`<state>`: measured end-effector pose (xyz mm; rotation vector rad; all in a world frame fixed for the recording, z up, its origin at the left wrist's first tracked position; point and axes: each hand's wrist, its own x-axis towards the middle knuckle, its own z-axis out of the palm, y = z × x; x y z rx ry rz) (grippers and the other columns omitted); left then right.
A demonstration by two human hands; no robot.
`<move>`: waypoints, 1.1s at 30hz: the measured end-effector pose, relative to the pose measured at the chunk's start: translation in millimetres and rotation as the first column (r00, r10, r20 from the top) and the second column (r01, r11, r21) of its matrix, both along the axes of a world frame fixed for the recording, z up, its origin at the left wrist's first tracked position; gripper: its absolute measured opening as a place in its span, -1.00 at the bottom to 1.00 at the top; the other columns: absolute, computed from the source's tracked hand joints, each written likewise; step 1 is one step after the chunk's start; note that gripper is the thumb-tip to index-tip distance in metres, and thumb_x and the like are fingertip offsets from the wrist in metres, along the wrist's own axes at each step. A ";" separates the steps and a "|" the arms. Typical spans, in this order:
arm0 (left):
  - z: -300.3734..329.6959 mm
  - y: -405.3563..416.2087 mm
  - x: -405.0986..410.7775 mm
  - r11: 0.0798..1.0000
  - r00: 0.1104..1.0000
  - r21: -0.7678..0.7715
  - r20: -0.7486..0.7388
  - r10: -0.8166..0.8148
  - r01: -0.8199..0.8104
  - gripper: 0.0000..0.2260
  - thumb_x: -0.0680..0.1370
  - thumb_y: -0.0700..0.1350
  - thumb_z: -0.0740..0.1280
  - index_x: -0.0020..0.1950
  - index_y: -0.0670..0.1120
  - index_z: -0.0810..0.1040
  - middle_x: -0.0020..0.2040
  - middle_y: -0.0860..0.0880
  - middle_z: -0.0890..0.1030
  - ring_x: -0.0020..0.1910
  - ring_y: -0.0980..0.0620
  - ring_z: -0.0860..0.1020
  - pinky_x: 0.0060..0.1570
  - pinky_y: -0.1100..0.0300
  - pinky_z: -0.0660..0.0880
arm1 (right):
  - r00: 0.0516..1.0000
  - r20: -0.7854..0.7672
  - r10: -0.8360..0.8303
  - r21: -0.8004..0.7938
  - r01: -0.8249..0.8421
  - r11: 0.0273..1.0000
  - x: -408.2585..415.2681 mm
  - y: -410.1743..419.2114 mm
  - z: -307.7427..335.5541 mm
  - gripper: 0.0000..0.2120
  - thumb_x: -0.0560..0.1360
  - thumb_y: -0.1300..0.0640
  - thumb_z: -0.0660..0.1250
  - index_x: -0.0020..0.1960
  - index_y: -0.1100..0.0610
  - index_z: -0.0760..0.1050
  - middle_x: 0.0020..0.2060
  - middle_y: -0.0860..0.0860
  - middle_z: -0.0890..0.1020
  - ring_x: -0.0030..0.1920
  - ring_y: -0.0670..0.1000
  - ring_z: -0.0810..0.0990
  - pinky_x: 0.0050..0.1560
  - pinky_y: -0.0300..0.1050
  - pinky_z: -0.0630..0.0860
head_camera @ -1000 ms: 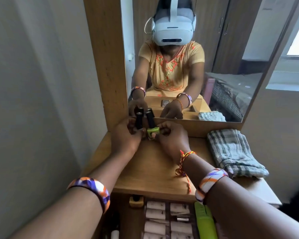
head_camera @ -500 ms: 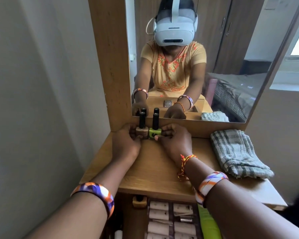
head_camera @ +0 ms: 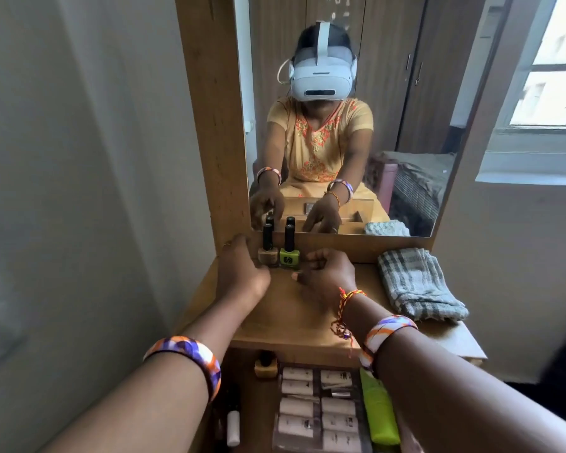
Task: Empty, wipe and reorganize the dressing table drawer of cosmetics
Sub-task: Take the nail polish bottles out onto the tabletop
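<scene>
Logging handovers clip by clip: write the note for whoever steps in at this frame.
Left hand: empty, beside the tan nail polish bottle.
Right hand: empty, loosely curled near the green nail polish bottle.
Done: both bottles stand upright on the tabletop by the mirror.
Left: the open drawer holds a yellow bottle, white tube, boxed set and green tube; the checked cloth lies folded.

The desk (head_camera: 285, 308) is wood-grain board with a smooth, faintly satin top; the mirror (head_camera: 356, 125) is polished glass in a matching wood frame (head_camera: 206, 125); the two nail polish bottles (head_camera: 279, 255) look like glossy glass with smooth black plastic caps; the folded cloth (head_camera: 419, 286) is soft, matt, checked woven fabric; the green tube (head_camera: 379, 410) in the drawer looks like smooth plastic.
</scene>
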<state>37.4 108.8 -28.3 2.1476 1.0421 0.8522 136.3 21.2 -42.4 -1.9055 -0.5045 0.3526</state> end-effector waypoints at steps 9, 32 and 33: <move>8.3 -52.5 -44.7 0.991 0.982 -0.107 0.178 -0.060 0.080 -0.72 0.47 -0.29 0.36 0.18 -0.15 0.51 0.00 -0.02 0.55 -0.06 0.09 0.50 -0.09 0.35 0.40 | 0.994 0.078 0.079 0.047 -0.082 0.996 -55.9 -36.7 9.2 -0.77 0.27 0.31 0.53 -0.15 0.13 0.54 -0.21 0.08 0.62 -0.18 -0.01 0.56 0.01 0.00 0.61; -65.7 -32.2 -96.3 0.963 0.660 -0.145 -0.704 -0.261 0.227 -0.83 0.46 -0.26 0.35 0.04 -0.21 0.56 0.02 -0.14 0.58 -0.01 -0.12 0.57 -0.03 0.10 0.53 | 0.991 0.026 0.128 -0.270 -0.117 0.956 -106.2 -27.8 -87.4 -0.67 0.43 0.03 0.40 0.07 0.23 0.58 0.03 0.19 0.65 0.08 0.18 0.60 -0.15 -0.18 0.39; -64.8 -34.3 -95.5 0.962 0.633 -0.126 -0.731 -0.256 0.243 -0.87 0.45 -0.26 0.35 -0.01 -0.21 0.55 -0.07 -0.12 0.55 -0.04 -0.12 0.57 -0.08 0.09 0.53 | 0.993 0.003 0.122 -0.262 -0.117 0.958 -105.9 -23.5 -89.7 -0.65 0.43 0.00 0.39 0.07 0.24 0.57 0.03 0.20 0.65 0.06 0.18 0.61 -0.12 -0.15 0.45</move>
